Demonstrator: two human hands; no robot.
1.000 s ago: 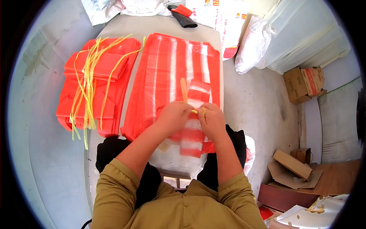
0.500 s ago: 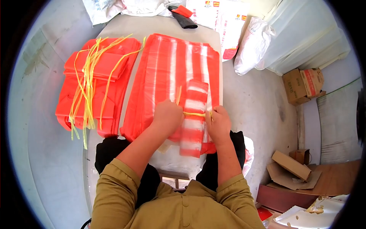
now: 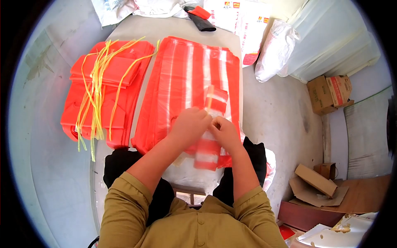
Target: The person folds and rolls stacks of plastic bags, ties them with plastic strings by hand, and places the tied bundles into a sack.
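A folded bundle of red-and-white plastic bags point(image 3: 208, 151) lies lengthwise on a flat stack of red-and-white striped plastic bags point(image 3: 175, 78). Over the middle of the bundle, my left hand point(image 3: 191, 125) is closed on a yellow tie strip point(image 3: 210, 97), one end of which sticks up above the fingers. My right hand point(image 3: 225, 131) meets it from the right, thumb and fingers pinched together at the same spot. The part of the strip between the hands is hidden by the fingers, so the grip of the right hand is only partly visible.
To the left is a pile of folded red bags point(image 3: 87, 105) with several loose yellow strips point(image 3: 97, 89) across it. White printed sacks point(image 3: 251, 37) and a black-and-red bundle point(image 3: 202, 21) lie at the table's far end. Cardboard boxes point(image 3: 326, 94) stand at the right.
My hands were apart on either side of the bundle with the yellow strip stretched across it. They have now come together over its middle.
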